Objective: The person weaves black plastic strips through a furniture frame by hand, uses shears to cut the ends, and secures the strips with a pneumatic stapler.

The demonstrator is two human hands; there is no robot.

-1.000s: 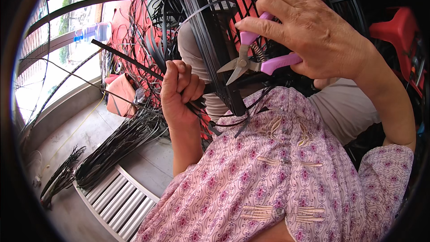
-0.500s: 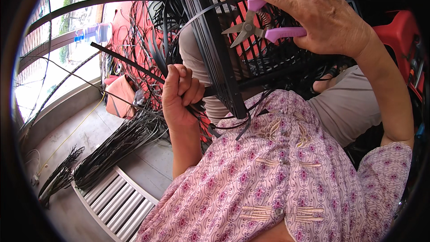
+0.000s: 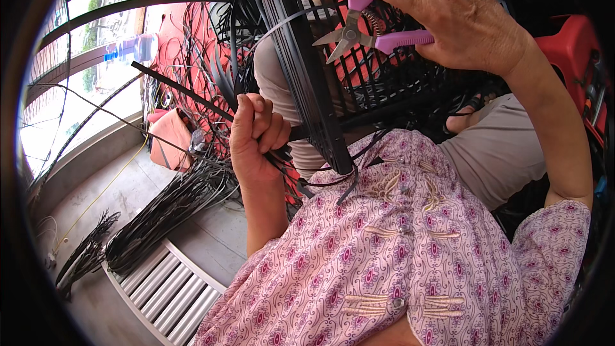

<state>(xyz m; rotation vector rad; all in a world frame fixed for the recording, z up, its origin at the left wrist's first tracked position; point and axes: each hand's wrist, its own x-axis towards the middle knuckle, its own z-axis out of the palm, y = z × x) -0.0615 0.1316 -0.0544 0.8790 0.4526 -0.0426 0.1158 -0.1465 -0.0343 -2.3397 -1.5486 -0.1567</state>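
A flat black plastic strip is gripped in my closed left hand, its free end pointing up and left. My right hand is wrapped round a pair of spring-loaded shears with purple handles. Their blades are spread apart and lie in front of a black slatted frame, which looks woven from plastic strips. That frame leans across my lap, and its lower corner reaches my patterned shirt. Several loose black strip ends hang by this corner. No strip shows between the blades.
Black strips in a tangle cover the red surface by the window. A thick bundle of black strips lies across a white slatted stool at the lower left. At the right stands a red plastic stool with tools beside it.
My right hand and the shears have shifted slightly left, with the blades still apart. My left hand stays nearly in place on the black strip.
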